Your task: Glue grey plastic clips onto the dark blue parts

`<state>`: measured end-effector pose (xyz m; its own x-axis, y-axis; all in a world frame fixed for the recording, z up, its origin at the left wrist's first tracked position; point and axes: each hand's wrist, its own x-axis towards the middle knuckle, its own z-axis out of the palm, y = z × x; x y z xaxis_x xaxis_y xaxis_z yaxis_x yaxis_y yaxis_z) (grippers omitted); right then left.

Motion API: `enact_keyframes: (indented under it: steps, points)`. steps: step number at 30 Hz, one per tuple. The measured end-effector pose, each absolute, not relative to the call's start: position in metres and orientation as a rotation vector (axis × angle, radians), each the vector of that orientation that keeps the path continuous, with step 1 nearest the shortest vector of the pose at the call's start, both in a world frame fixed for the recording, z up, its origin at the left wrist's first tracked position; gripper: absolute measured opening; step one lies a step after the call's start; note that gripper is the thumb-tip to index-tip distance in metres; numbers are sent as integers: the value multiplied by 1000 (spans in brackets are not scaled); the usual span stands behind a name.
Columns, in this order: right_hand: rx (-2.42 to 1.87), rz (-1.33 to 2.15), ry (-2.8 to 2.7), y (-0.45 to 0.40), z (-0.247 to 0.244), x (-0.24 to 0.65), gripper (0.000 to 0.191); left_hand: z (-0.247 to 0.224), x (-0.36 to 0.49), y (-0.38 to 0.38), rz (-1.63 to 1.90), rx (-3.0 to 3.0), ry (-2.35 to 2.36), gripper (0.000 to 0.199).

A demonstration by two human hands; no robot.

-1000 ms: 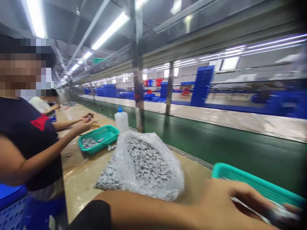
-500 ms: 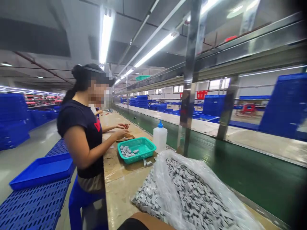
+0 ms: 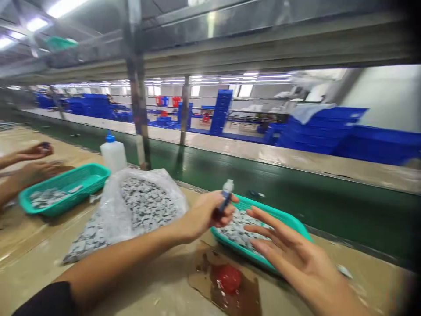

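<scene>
My left hand (image 3: pixel 200 215) is closed around a small dark blue piece with a pale, translucent tip (image 3: pixel 227 189); its exact kind is unclear. My right hand (image 3: pixel 305 263) has its fingers spread and holds nothing, in front of the right side of a green plastic basket (image 3: pixel 296 221). Small light grey pieces (image 3: pixel 235 230) fill much of that basket, partly hidden by my hands. Below, on the table, a shiny red rounded thing (image 3: pixel 229 278) sits on a wet-looking brown sheet (image 3: pixel 248 300).
Left of my forearm lies a clear plastic bag (image 3: pixel 113 206) full of grey pieces. Behind it stands a white bottle with a blue cap (image 3: pixel 113 156). A co-worker's hands (image 3: pixel 34 173) are beside another green basket (image 3: pixel 77 202). A green conveyor belt (image 3: pixel 204 169) runs behind, carrying a small dark piece (image 3: pixel 254 193).
The view has swung right, away from the co-worker. Both my hands and the nearer green basket now show; the bag and bottle have shifted left in view.
</scene>
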<state>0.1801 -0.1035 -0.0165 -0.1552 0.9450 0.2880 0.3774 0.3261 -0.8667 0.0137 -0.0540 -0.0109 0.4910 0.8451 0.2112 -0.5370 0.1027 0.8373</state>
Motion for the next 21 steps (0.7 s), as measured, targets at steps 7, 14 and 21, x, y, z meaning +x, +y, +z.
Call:
enact_keyframes:
  steps: [7,14,21]
  points:
    - [-1217,819,-1611,-102,-10,194,40,-9,10,-67,870,806,169,26]
    - [-1420,395,-1594,-72,-32,247,29,-1,2,-41,887,999,514,31]
    - [-1511,274,-1547,-58,-67,264,26,-7,4,59,941,1672,1044,27]
